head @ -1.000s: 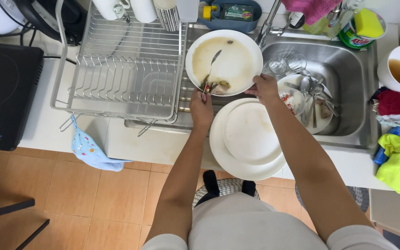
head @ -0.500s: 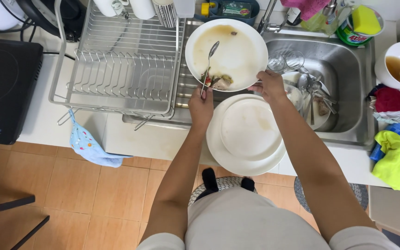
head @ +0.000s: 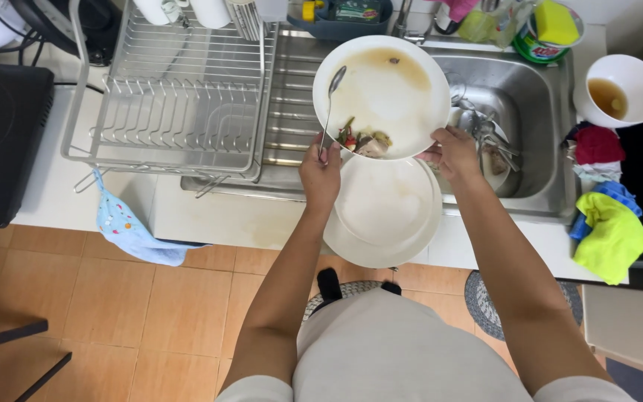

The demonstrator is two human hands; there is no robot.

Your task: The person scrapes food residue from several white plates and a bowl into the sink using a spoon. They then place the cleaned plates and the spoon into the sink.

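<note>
My right hand (head: 453,151) grips the rim of a dirty white plate (head: 392,89), tilted over the sink edge, with brown sauce smears and food scraps (head: 362,140) gathered at its lower edge. My left hand (head: 321,170) holds a metal spoon (head: 330,104) whose bowl rests on the plate's left side. Under both hands lies a second, cleaner white plate (head: 385,216) on the counter edge.
A steel sink (head: 541,112) with cutlery and dishes is to the right. A wire dish rack (head: 173,97) stands to the left, a black cooktop (head: 1,141) beyond it. A white bowl (head: 619,89) with brown liquid, coloured cloths (head: 612,223) and a blue towel (head: 132,231) sit nearby.
The dirty plate has been lifted and tilted more toward me, and the scraps have slid to its lower edge. The spoon moved up along the plate's left side.
</note>
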